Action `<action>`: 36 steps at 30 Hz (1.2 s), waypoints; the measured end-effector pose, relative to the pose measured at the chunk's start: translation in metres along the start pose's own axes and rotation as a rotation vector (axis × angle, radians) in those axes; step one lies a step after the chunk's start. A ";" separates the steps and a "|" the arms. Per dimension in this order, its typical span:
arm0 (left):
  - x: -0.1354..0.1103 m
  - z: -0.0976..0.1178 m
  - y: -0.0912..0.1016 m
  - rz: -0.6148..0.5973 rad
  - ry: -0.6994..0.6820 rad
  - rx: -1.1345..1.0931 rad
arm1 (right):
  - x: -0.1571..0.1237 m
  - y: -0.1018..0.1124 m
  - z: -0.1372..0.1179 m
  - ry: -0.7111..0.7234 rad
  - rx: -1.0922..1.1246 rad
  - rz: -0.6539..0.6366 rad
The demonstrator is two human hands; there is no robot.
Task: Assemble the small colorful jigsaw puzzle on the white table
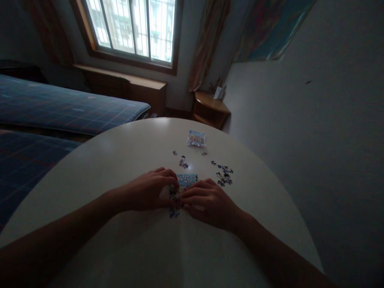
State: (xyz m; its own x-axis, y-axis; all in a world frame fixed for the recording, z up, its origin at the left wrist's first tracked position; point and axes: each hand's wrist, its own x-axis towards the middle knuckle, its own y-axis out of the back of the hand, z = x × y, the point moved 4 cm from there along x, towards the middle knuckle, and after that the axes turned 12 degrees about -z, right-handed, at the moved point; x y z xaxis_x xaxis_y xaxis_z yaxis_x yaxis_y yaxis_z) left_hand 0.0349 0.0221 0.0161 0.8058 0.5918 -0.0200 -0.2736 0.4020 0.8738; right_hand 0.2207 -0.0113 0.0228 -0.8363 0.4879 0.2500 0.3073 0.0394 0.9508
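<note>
A partly assembled jigsaw puzzle [187, 179] lies flat on the round white table, with a light-blue patterned strip along its far side. My left hand [151, 190] holds the puzzle's left edge, thumb nearer me and fingertips on the far side. From the right, my right hand [211, 202] is closed with its fingertips pressed onto the middle of the puzzle, covering much of that side. Whether a loose piece sits under those fingertips is hidden. Dark pieces at the near left corner [174, 213] form an uneven edge.
Loose jigsaw pieces [225, 176] lie in a cluster to the right, and a few more pieces [183, 162] lie beyond the puzzle. A small printed packet [196, 139] rests farther back on the table [135, 148]. Beds with plaid covers [75, 108] stand at left.
</note>
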 end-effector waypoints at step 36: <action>0.011 -0.033 -0.010 0.108 -0.103 0.091 | -0.076 0.041 0.127 -0.646 0.094 -0.089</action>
State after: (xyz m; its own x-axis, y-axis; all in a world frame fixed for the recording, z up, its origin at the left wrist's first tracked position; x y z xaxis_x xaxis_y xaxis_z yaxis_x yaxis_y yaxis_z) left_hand 0.0294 0.0479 -0.0086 0.8254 0.5511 0.1225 -0.3165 0.2720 0.9088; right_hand 0.3549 0.0638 0.0195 -0.4288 0.9032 -0.0166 0.3122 0.1654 0.9355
